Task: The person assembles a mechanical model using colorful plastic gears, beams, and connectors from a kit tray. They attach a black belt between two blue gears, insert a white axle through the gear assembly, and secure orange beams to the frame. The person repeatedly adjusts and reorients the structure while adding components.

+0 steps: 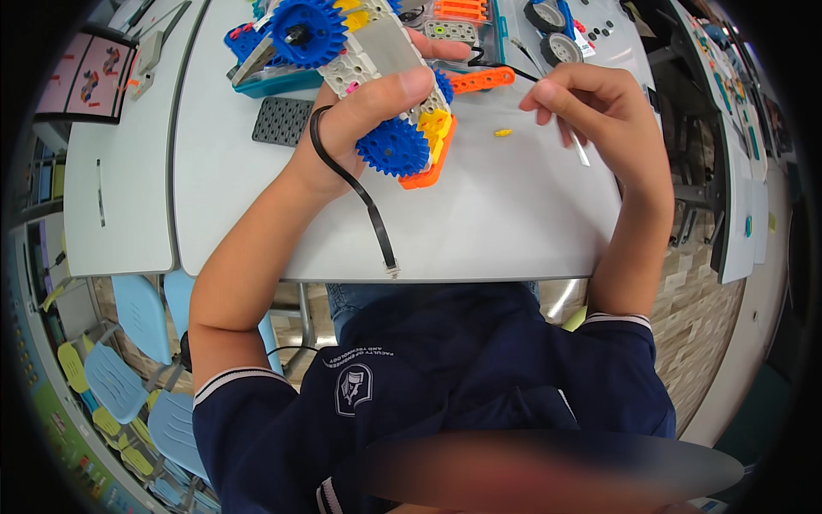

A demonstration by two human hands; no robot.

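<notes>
My left hand [360, 111] is wrapped round a building-kit model with a light grey beam frame, several blue gears [394, 147], yellow blocks and orange beams [481, 80]. A flat black cable [353, 182] loops over my left wrist and hangs toward the table's near edge, ending in a clear plug [392, 268]. To the right of the model, my right hand [591, 111] pinches a thin black cable [505, 66] that runs back to the model. A slim white piece [582, 153] shows below those fingers; its kind is unclear. Between the hands lies a small yellow peg [503, 133].
A dark grey perforated plate [281, 121] lies left of the model. Behind stands a teal tray [282, 84] of parts, with a wheeled blue piece [561, 47] at its right. A screen [88, 75] stands far left; blue chairs [141, 317] are below.
</notes>
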